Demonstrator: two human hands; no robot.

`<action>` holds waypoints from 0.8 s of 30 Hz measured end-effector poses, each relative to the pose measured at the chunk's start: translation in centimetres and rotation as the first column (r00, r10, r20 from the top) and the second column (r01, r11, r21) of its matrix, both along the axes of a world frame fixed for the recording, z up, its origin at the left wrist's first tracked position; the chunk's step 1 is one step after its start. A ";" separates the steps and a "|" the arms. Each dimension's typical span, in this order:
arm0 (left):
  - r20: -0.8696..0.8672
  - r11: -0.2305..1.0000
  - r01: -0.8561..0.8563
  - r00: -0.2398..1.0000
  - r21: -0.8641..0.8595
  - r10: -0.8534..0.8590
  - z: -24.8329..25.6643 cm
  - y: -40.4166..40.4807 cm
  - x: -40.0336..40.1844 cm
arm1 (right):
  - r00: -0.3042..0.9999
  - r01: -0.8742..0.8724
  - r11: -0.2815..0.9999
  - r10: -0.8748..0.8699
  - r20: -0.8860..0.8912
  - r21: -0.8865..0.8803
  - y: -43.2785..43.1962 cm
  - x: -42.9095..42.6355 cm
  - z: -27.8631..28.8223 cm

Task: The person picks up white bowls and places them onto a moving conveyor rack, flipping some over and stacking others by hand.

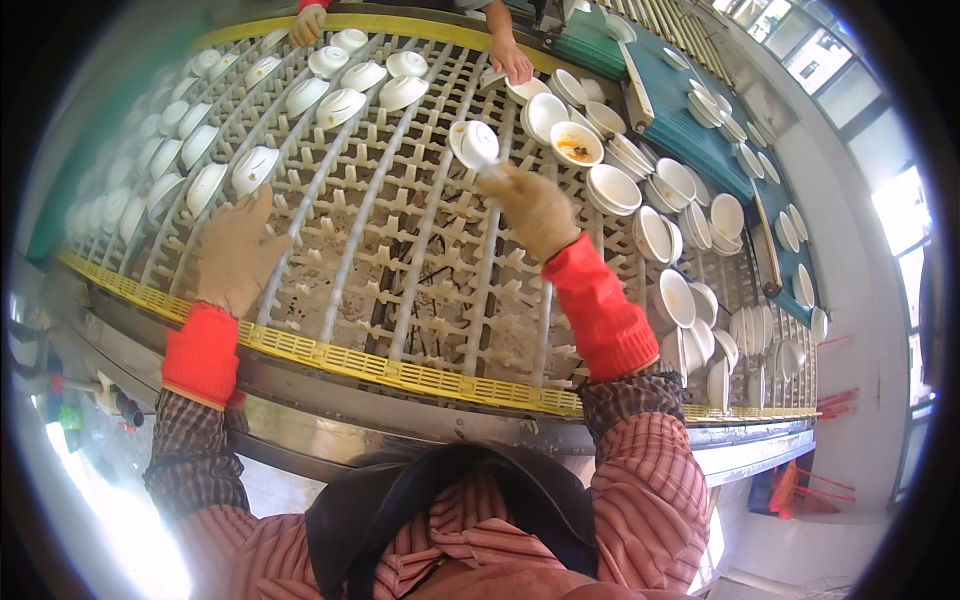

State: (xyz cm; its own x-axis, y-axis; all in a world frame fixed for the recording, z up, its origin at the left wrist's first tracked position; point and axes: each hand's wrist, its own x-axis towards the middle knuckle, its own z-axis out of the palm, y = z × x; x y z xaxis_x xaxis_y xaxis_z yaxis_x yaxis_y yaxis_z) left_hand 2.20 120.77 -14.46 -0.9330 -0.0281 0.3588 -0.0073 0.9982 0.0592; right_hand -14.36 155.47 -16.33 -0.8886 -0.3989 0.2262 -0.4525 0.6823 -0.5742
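Observation:
My left hand (238, 255), in a tan glove with a red cuff, is over the left part of a pegged conveyor (360, 247). Its thumb stands apart from the fingers, and the fingertips are just below a tilted white bowl (253, 171). My right hand (534, 214), gloved alike, grips the lower right edge of an overturned white bowl (474, 144); the contact is blurred. Right of that hand stand stacked white bowls (615, 189), and one bowl (576, 144) has orange food residue inside.
Across the conveyor are another person's bare hand (511, 61) on a bowl and a gloved hand (307, 25). Tilted bowls (200, 146) fill the misty left end. A green belt (675, 135) carries bowls at right. Yellow edging (420, 375) runs along my side.

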 end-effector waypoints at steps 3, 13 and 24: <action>-0.059 0.974 0.213 0.974 -0.075 -0.217 1.5 3.4 -0.2 | 0.959 -0.254 0.963 0.263 0.110 -0.086 -2.7 4.4 1.8; 0.092 0.698 0.684 0.725 -0.214 -0.682 0.1 8.8 -1.3 | 0.811 0.514 0.769 -0.292 -0.507 0.380 13.4 -5.5 -3.1; 0.063 0.605 0.776 0.623 -0.180 -0.780 -2.6 14.3 -1.5 | 0.979 0.061 0.892 -0.140 0.146 0.448 6.5 2.9 2.5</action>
State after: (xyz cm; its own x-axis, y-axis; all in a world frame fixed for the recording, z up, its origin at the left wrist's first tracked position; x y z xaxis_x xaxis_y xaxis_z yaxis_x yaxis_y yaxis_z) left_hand 0.65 135.05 -17.01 -0.5662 0.7685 0.2981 0.7758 0.6190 -0.1224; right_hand -11.44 161.92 -13.83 -0.9381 -0.3289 -0.1084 -0.2913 0.9186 -0.2670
